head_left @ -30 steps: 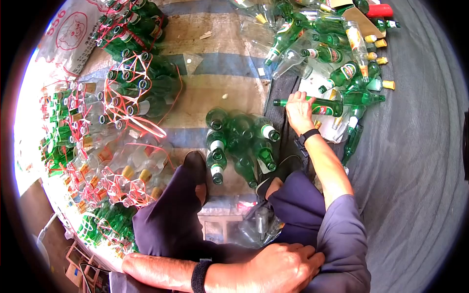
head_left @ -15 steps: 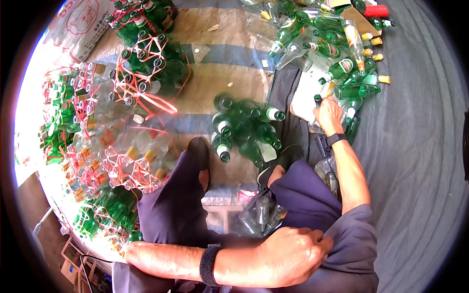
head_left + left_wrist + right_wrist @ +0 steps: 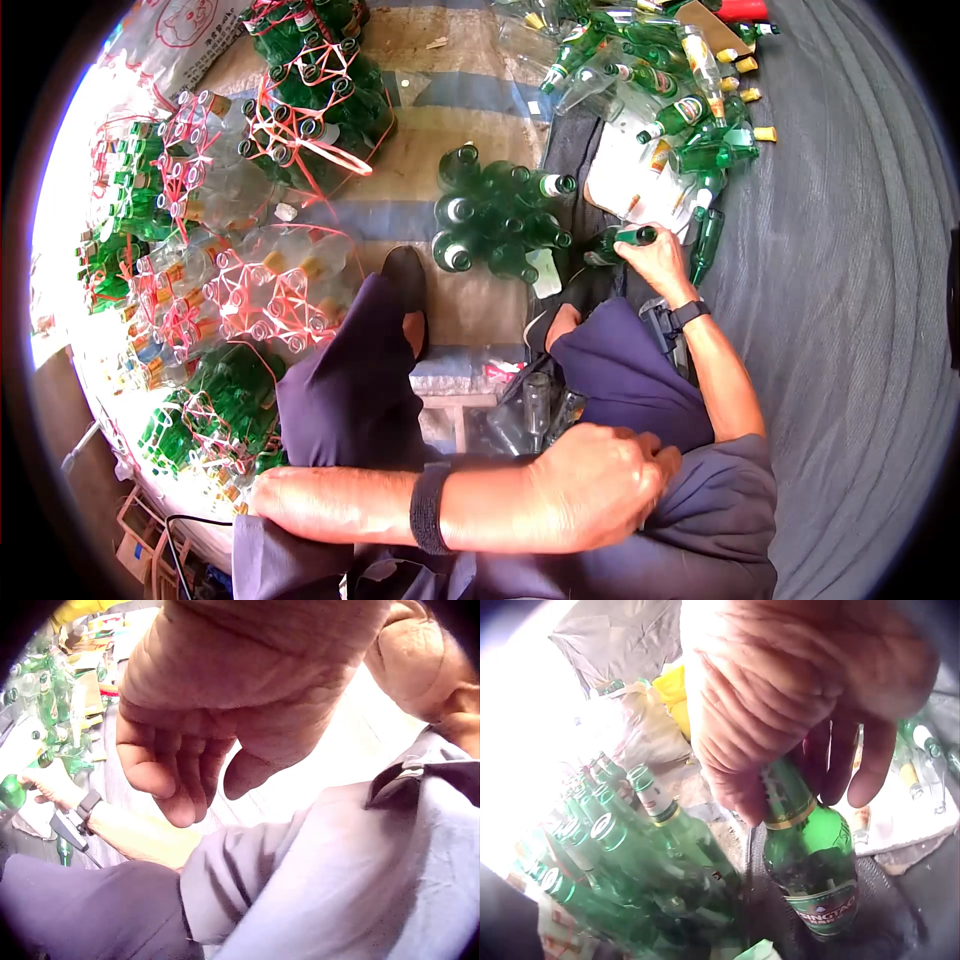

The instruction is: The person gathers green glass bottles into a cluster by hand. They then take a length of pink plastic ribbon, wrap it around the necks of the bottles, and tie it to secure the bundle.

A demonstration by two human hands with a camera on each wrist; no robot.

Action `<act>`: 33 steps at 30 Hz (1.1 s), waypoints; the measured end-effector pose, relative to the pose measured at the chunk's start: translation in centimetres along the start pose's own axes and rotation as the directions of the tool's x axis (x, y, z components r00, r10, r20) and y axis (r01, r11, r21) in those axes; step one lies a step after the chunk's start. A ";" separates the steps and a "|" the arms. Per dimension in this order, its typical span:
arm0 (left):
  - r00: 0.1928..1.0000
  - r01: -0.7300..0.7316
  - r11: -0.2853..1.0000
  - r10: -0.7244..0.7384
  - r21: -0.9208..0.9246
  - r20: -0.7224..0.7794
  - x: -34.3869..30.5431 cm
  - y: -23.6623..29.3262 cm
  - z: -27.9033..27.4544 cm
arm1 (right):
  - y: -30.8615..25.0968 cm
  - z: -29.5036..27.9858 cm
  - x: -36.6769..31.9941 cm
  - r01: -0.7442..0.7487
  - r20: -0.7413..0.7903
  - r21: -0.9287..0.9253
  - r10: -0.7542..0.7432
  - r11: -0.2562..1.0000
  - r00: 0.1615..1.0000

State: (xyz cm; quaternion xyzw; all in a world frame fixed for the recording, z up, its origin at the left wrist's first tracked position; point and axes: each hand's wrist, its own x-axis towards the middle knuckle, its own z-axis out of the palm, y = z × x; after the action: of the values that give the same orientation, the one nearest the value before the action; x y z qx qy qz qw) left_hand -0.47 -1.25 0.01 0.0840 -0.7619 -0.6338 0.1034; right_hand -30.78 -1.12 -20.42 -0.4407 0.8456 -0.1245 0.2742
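My right hand (image 3: pixel 657 262) grips a green beer bottle (image 3: pixel 814 859) round its neck, with the bottle's base pointing down toward the floor. The bottle has a gold band and a dark label. Just left of it in the head view stands a tight cluster of upright green bottles (image 3: pixel 500 220), their open mouths facing up. My left hand (image 3: pixel 217 712) hangs over my lap with loosely curled fingers and nothing in them. In the head view this left hand shows only its back, above the right sleeve (image 3: pixel 715 500).
Bundles of bottles tied with pink string (image 3: pixel 270 290) fill the left side. Loose green and clear bottles lie in a heap (image 3: pixel 660 80) at the upper right, beside a white board (image 3: pixel 612 182). A grey cloth (image 3: pixel 840 300) covers the right. My shoes (image 3: pixel 405 280) flank the cluster.
My right hand has drawn the bottle from the heap toward the standing cluster, turning it from lying flat to mouth up. The left hand has stayed over the lap.
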 end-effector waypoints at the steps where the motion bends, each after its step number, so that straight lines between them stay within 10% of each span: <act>1: 1.000 0.014 0.999 -0.015 0.048 0.025 -0.1 0.0 0.1 | -0.1 0.8 -0.7 0.054 -0.004 0.103 -0.054 0.993 0.999; 12: 0.997 -0.017 0.987 0.003 0.160 0.083 0.9 -0.6 1.9 | -2.0 5.7 -4.9 0.400 0.099 0.187 -0.422 0.897 0.901; 33: 0.990 0.001 0.976 -0.032 0.219 0.140 1.0 -1.0 2.3 | -4.8 9.6 -5.8 0.309 0.042 0.087 -0.313 0.947 0.949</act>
State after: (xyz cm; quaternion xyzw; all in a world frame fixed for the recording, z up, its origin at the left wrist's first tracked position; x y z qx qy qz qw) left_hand -2.05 0.54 -1.33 0.0556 -0.8316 -0.5516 0.0335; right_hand -19.34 1.09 -24.09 -0.5605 0.7520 -0.1876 0.2918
